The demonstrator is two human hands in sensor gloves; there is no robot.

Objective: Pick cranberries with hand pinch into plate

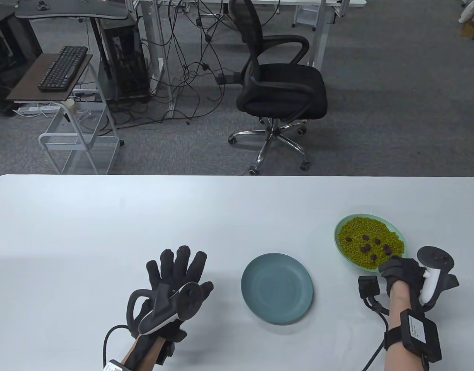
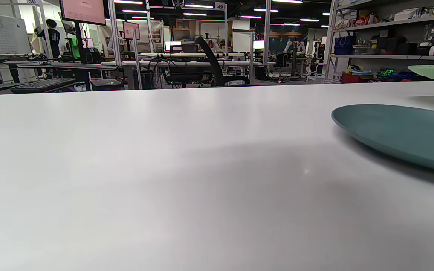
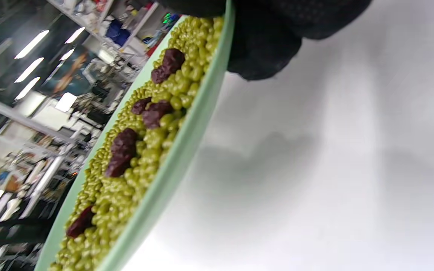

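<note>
Reaching step: gloved right hand [image 1: 401, 272], fingers curled, grip unclear, at the lower-right pale green bowl's [image 1: 339, 247] dark red cranberries [image 1: 366, 247]; next, pinch one for the empty teal plate [image 1: 277, 288]; left hand [image 1: 171, 286] lies spread

This is a robotics lab laid out like an open office; beyond the white table [image 1: 144, 216], at twelve o'clock, a black swivel chair [image 1: 281, 91] stands on grey carpet; at ten o'clock a keyboard [image 1: 63, 67] lies on a cart beside a computer tower [image 1: 123, 58] and tangled cables [image 1: 190, 73]; the left wrist view shows rows of workstations with monitors [image 2: 83, 11], numbered posts, strip lights and stocked shelves [image 2: 394, 37].
</note>
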